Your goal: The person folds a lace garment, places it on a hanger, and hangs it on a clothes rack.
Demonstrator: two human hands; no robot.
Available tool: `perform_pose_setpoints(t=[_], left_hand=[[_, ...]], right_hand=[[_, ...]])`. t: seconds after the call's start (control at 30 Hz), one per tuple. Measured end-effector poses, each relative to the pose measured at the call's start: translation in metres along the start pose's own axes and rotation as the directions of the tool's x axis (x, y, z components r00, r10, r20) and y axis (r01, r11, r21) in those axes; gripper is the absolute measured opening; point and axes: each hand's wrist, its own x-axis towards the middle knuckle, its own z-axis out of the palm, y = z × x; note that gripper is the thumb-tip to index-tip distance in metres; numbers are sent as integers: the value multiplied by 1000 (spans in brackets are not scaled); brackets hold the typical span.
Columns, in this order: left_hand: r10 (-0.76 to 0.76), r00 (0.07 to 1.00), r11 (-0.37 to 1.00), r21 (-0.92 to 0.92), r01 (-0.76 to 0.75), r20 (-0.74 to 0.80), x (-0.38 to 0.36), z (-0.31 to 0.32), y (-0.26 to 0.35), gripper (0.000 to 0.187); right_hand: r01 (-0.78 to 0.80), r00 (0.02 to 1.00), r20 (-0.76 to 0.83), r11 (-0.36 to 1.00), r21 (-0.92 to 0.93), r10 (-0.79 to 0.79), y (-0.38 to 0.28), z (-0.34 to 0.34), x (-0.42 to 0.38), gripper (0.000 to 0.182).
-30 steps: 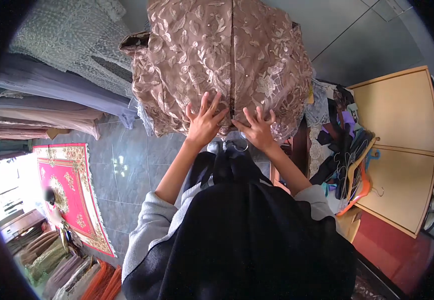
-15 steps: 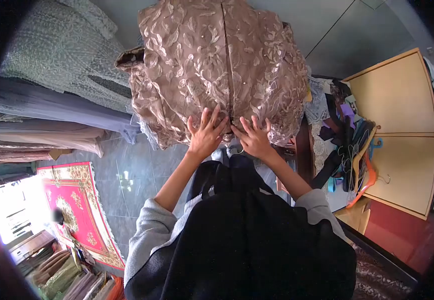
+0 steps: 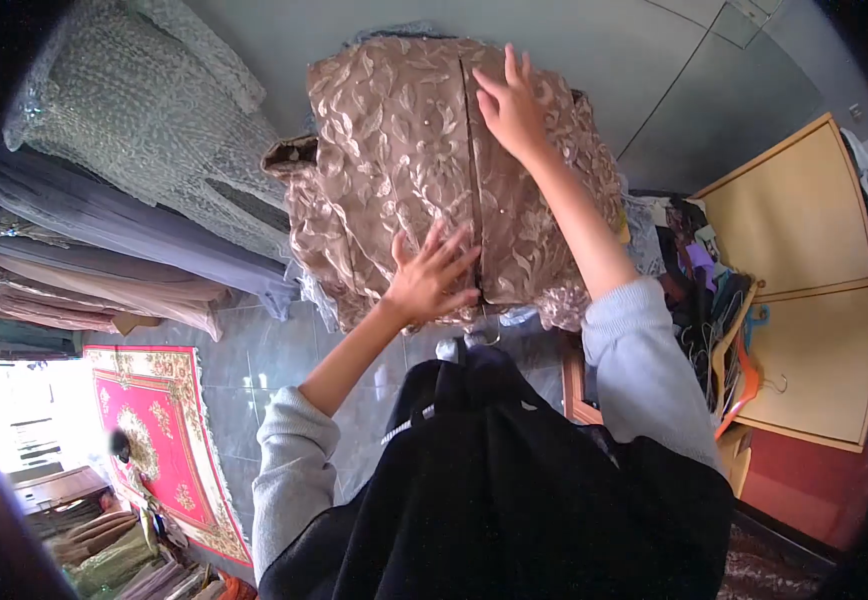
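A brown lace garment point(image 3: 394, 170) with pale leaf embroidery and a centre seam hangs in front of me. My left hand point(image 3: 431, 280) lies flat on its lower part, fingers spread, just left of the seam. My right hand point(image 3: 510, 105) is stretched up and rests on the upper part of the garment, right of the seam, fingers apart. Neither hand holds anything. A metal ring point(image 3: 484, 335) hangs just below the hem.
Grey-green lace and plain mauve dresses point(image 3: 124, 190) hang at the left. A wooden cabinet point(image 3: 804, 270) stands at the right, with a bunch of hangers point(image 3: 729, 350) and dark straps beside it. A red patterned rug point(image 3: 154, 440) lies on the tiled floor.
My right hand has gone from the lower hem up the seam to the top of the garment. My left hand stayed low on the fabric.
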Motion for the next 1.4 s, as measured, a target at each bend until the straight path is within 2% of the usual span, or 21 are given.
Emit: perform_pose_setpoints(t=[0.03,0.1,0.13,0.23,0.3,0.33,0.4,0.43,0.5,0.53,0.63,0.67,0.7,0.83,1.0,1.1,1.17,1.2,1.3,1.33,1.4], left_hand=[[1,993,998,56,5,-116,11,-1,-11,54],[-68,984,971,218,103,-163,47,-26,-36,45],[-125,981,951,263,162,-151,71,-45,-47,43],[-206,961,902,345,259,-183,144,-78,-89,44],[-156,948,887,384,258,-278,186,-76,-122,48],[-159,947,888,378,260,-278,202,-76,-131,48],[-146,980,845,498,195,-136,229,-80,-140,48],[-150,979,849,491,198,-136,238,-82,-139,48],[-237,965,763,636,116,108,252,-82,-136,50],[-237,966,728,677,103,107,255,-79,-139,48],[-145,985,738,673,41,99,257,-73,-151,45],[-28,1000,772,636,20,3,254,-71,-156,37],[-28,1000,773,634,19,5,254,-67,-158,37],[-73,997,750,661,36,29,254,-68,-155,35],[-127,991,744,664,74,32,251,-61,-161,35],[-139,990,763,637,113,-9,249,-55,-167,35],[-212,976,757,639,136,44,247,-55,-163,35],[-225,973,685,719,121,50,249,-55,-163,40],[-245,968,695,706,133,58,249,-57,-158,36],[-244,968,696,705,135,55,250,-55,-160,36],[-201,979,768,626,137,31,252,-52,-166,35]], right_hand=[[-18,999,26,999,-40,19,6,12,18,30],[-10,999,30,999,-43,12,16,32,44,31],[-5,996,83,995,-95,13,18,37,54,30],[18,988,153,987,-158,7,15,41,69,28],[83,974,226,943,-324,-8,11,36,74,24],[86,973,232,941,-327,-9,14,39,75,24],[156,982,137,960,-232,-127,21,44,74,12],[160,981,146,959,-235,-128,24,46,74,12],[155,987,85,951,-266,-137,27,51,75,10],[154,987,93,952,-266,-133,26,50,75,10],[198,979,119,916,-349,-166,27,41,78,10],[247,969,93,926,-287,-229,27,37,77,9],[299,954,60,928,-224,-293,26,33,77,7],[332,943,73,923,-194,-324,29,34,71,5],[386,922,63,921,-55,-382,23,26,65,5],[426,904,74,900,-93,-421,16,23,54,8],[420,907,26,908,-8,-420,15,22,43,12],[418,909,18,908,-18,-417,15,22,38,12],[376,926,18,926,34,-377,6,9,23,12],[395,919,-46,916,65,-393,8,9,20,13],[360,932,-67,932,48,-357,12,10,17,10]])
